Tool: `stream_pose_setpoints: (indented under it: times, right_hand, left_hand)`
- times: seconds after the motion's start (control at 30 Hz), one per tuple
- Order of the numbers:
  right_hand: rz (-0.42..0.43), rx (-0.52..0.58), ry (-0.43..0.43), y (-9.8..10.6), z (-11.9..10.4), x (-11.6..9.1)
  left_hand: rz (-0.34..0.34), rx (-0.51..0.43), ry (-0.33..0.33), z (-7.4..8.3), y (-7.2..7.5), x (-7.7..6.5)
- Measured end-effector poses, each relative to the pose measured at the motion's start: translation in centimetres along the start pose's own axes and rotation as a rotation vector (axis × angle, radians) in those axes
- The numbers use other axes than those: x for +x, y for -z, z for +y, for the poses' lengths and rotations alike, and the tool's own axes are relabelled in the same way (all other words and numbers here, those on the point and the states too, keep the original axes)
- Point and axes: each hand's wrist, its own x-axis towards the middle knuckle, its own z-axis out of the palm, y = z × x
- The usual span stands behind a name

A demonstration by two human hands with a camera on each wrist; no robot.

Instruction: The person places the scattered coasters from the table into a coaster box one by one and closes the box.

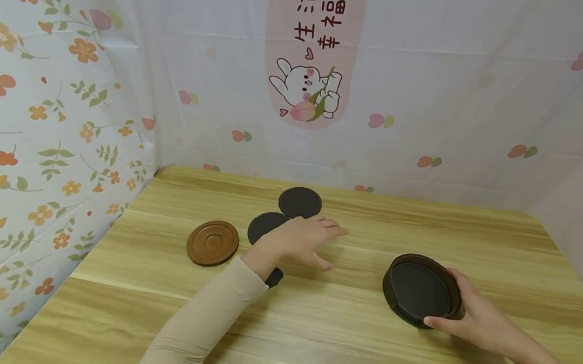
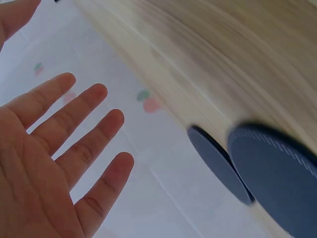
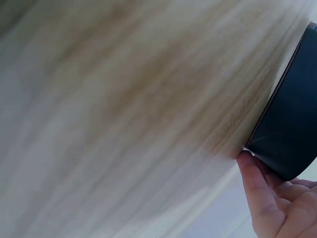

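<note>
Pinching the right side of a round holder (image 1: 392,300), the right hand's (image 1: 476,317) fingers have it just left of them. Above the counter (image 1: 329,338), the left hand (image 1: 303,242) spreads its fingers, holding nothing; it is nearer the round, axis-less coasters: brown coaster (image 1: 213,243) well left, near black coaster (image 1: 266,225) left, partly hidden, far black coaster (image 1: 300,201) beyond the fingers.

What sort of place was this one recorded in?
Probably a small screened-off indoor tabletop set-up; whether in a home or a studio, I can't tell. A wood-grain table fills the foreground, a white rabbit-print sheet hangs behind it, and a flower-print sheet covers the left side.
</note>
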Motion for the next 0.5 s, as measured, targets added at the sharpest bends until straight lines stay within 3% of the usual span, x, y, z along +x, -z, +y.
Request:
stream_pose_setpoints:
  times: [0.5]
  right_hand:
    - [-0.001,-0.032,-0.019,0.1,0.0,-0.1]
  left_hand:
    - [0.012,-0.061,0.125,-6.0,0.5,-5.3]
